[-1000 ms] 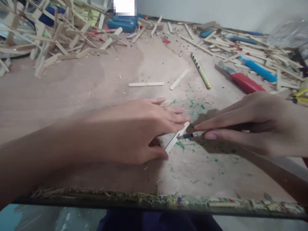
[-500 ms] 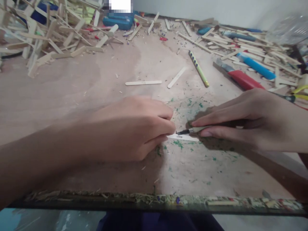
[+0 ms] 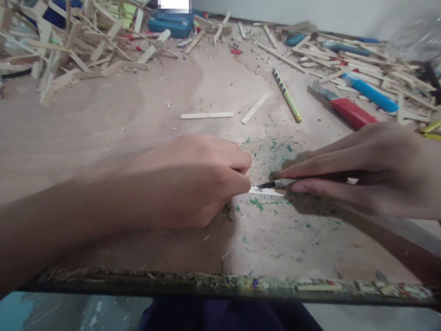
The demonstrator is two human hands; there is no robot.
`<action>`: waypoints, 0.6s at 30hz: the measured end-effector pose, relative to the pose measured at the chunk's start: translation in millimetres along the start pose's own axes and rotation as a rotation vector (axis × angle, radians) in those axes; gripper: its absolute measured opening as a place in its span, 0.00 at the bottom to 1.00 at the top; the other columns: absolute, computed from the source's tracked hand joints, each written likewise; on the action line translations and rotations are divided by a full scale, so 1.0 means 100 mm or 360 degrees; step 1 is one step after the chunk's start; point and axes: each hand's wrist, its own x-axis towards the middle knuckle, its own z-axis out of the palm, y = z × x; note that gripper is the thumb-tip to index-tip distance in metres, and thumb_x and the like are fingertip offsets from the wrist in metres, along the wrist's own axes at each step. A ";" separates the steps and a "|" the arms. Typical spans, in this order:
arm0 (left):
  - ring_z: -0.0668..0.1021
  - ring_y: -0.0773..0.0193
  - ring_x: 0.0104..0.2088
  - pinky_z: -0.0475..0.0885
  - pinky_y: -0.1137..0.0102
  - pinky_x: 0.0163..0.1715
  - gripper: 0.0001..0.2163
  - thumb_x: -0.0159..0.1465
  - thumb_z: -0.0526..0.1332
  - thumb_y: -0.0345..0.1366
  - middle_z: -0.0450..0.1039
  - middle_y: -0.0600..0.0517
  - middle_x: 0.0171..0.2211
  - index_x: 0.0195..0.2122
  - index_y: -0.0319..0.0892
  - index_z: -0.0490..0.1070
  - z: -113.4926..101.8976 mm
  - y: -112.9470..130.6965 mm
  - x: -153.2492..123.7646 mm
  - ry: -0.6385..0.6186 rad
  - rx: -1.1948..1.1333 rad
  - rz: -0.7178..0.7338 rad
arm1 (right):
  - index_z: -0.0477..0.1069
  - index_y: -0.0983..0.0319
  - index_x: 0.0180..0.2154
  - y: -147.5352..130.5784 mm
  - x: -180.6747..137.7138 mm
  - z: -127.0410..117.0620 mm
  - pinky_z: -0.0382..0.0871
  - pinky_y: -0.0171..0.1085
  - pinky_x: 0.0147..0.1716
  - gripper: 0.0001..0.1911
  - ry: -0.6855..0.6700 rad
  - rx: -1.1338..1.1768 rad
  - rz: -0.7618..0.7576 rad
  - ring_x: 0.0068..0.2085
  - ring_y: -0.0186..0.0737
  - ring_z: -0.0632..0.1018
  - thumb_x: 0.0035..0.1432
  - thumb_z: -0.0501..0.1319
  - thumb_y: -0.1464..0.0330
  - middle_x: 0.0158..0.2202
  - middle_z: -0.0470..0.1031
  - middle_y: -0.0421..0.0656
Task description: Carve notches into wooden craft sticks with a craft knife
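Note:
A pale craft stick [image 3: 270, 191] lies flat on the wooden table, its left end covered by my left hand [image 3: 193, 179]. The fingers of that hand are curled and press the stick down. Between thumb and fingers, my right hand [image 3: 358, 172] pinches a slim craft knife [image 3: 283, 182] with a light handle. Its dark blade points left and touches the stick close to my left fingertips. Green shavings are scattered around the stick. Farther back lie two more craft sticks, one level [image 3: 206, 115] and one slanted [image 3: 255, 108].
A yellow-green pencil [image 3: 287, 96] lies beyond my hands. To its right are a red-handled cutter [image 3: 353, 112], a blue-handled one [image 3: 372, 93] and many loose sticks. Joined stick pieces [image 3: 69, 50] are heaped at the far left, near a blue box [image 3: 170, 26]. Scraps line the table's front edge.
The fingers of my left hand have curled tighter on the stick. The knife tip has shifted slightly right along it. The whole view has also moved a little.

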 end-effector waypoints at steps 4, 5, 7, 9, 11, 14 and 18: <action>0.81 0.55 0.39 0.65 0.57 0.37 0.14 0.78 0.62 0.28 0.83 0.50 0.39 0.37 0.48 0.84 -0.01 0.00 -0.01 -0.0024 0.0023 -0.0026 | 0.94 0.49 0.52 -0.01 -0.01 -0.01 0.79 0.39 0.24 0.10 -0.0013 -0.0043 -0.0055 0.29 0.41 0.89 0.81 0.71 0.59 0.36 0.92 0.38; 0.81 0.55 0.39 0.65 0.57 0.37 0.13 0.78 0.62 0.28 0.84 0.50 0.40 0.37 0.48 0.84 -0.01 0.00 -0.01 -0.0034 0.0029 -0.0030 | 0.94 0.48 0.53 -0.01 -0.02 -0.01 0.79 0.39 0.24 0.10 -0.0007 -0.0054 -0.0057 0.30 0.42 0.90 0.81 0.71 0.60 0.38 0.93 0.39; 0.80 0.55 0.39 0.65 0.57 0.37 0.12 0.77 0.63 0.29 0.84 0.51 0.40 0.38 0.48 0.84 -0.02 0.00 -0.01 -0.0048 0.0036 -0.0038 | 0.94 0.48 0.54 -0.01 -0.03 0.00 0.78 0.39 0.24 0.11 0.0004 -0.0077 -0.0060 0.31 0.41 0.90 0.81 0.71 0.60 0.42 0.95 0.40; 0.80 0.56 0.39 0.65 0.57 0.37 0.12 0.77 0.64 0.29 0.84 0.51 0.40 0.38 0.48 0.84 -0.02 0.00 0.00 -0.0057 0.0040 -0.0050 | 0.94 0.49 0.54 -0.01 -0.04 0.02 0.76 0.39 0.23 0.11 0.0015 -0.0075 -0.0060 0.30 0.39 0.89 0.81 0.71 0.59 0.44 0.95 0.41; 0.81 0.56 0.39 0.65 0.58 0.38 0.12 0.77 0.64 0.29 0.84 0.51 0.40 0.37 0.48 0.84 -0.01 0.00 0.00 -0.0073 0.0032 -0.0068 | 0.94 0.49 0.55 -0.02 -0.03 0.04 0.76 0.39 0.24 0.11 0.0038 -0.0055 -0.0049 0.31 0.39 0.90 0.81 0.72 0.58 0.43 0.95 0.41; 0.81 0.56 0.40 0.65 0.59 0.37 0.14 0.77 0.63 0.26 0.84 0.51 0.40 0.37 0.48 0.83 0.00 0.01 0.01 -0.0097 0.0003 -0.0115 | 0.94 0.46 0.58 -0.02 0.00 0.05 0.79 0.39 0.26 0.12 0.0032 -0.0005 -0.0038 0.34 0.42 0.91 0.82 0.72 0.58 0.42 0.95 0.40; 0.79 0.57 0.37 0.63 0.61 0.35 0.15 0.76 0.61 0.24 0.82 0.50 0.39 0.36 0.47 0.83 0.01 0.03 0.00 -0.0098 -0.0044 -0.0160 | 0.95 0.49 0.56 -0.01 0.02 0.07 0.76 0.35 0.24 0.11 -0.0004 0.0079 -0.0002 0.27 0.38 0.87 0.82 0.72 0.60 0.36 0.93 0.39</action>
